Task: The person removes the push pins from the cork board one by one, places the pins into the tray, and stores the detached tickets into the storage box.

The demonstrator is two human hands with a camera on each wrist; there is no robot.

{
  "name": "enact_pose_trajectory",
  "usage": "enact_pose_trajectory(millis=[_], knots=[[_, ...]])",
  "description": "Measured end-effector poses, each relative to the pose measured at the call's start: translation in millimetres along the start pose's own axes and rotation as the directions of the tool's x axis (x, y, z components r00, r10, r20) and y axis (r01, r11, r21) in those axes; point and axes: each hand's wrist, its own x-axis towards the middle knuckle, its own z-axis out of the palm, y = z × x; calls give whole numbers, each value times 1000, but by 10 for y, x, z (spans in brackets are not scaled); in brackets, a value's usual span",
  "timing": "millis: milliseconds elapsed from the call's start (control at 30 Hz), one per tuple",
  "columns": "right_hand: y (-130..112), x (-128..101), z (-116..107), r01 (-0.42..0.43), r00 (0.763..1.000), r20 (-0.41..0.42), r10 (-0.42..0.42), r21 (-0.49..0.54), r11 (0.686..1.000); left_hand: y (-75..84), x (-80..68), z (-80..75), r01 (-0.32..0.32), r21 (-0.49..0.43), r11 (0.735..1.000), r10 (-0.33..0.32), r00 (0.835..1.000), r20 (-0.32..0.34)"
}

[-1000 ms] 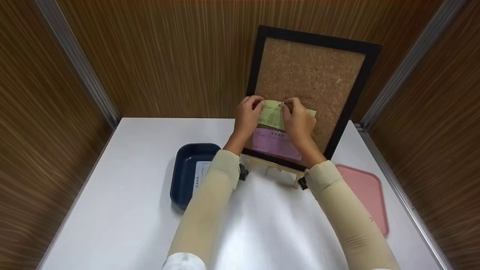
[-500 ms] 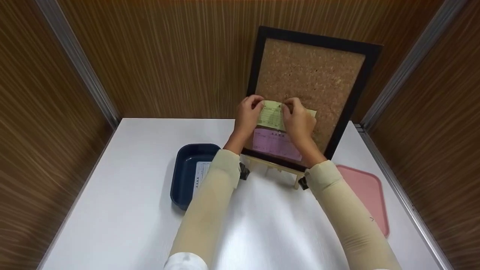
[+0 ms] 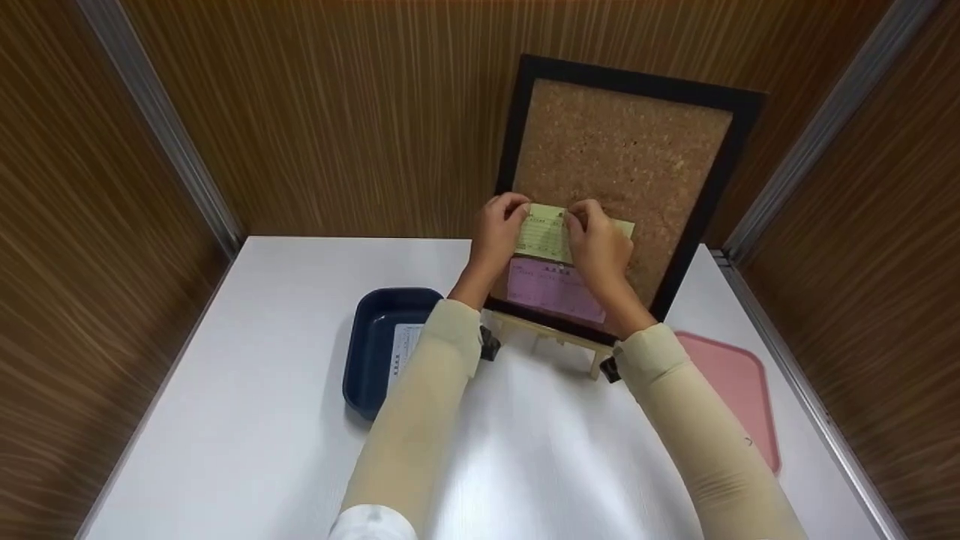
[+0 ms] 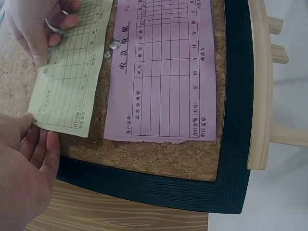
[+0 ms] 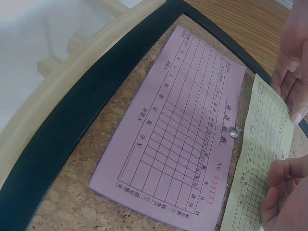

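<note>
A black-framed cork board (image 3: 622, 142) leans on a wooden easel (image 3: 559, 337). A pink slip (image 3: 555, 289) (image 4: 163, 67) (image 5: 183, 139) is fixed low on it by a silver pin (image 4: 114, 44) (image 5: 234, 132). Just above lies a yellow-green slip (image 3: 546, 231) (image 4: 70, 77) (image 5: 262, 163). My left hand (image 3: 499, 229) (image 4: 24, 161) pinches the yellow-green slip's left end against the cork. My right hand (image 3: 596, 236) (image 4: 43, 24) rests on the slip's top middle, and its fingertips pinch a small silver pushpin (image 4: 52, 27).
A dark blue tray (image 3: 375, 337) with a printed paper (image 3: 403, 349) stands left of the easel. At the right of the white table (image 3: 247, 390) lies a flat pink tray (image 3: 731, 382). Wood-panelled walls close in behind and on both sides.
Both hands stay on the yellow-green slip in nearly the same place; only a slight shift of the view shows.
</note>
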Motion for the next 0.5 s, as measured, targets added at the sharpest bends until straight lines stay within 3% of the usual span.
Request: enact_pose_trajectory(millis=[500], knots=[[18,-92,-41,25,997,78,-28,47,999,-3,-40,-24,-14,-3,1000,14,1000,9]])
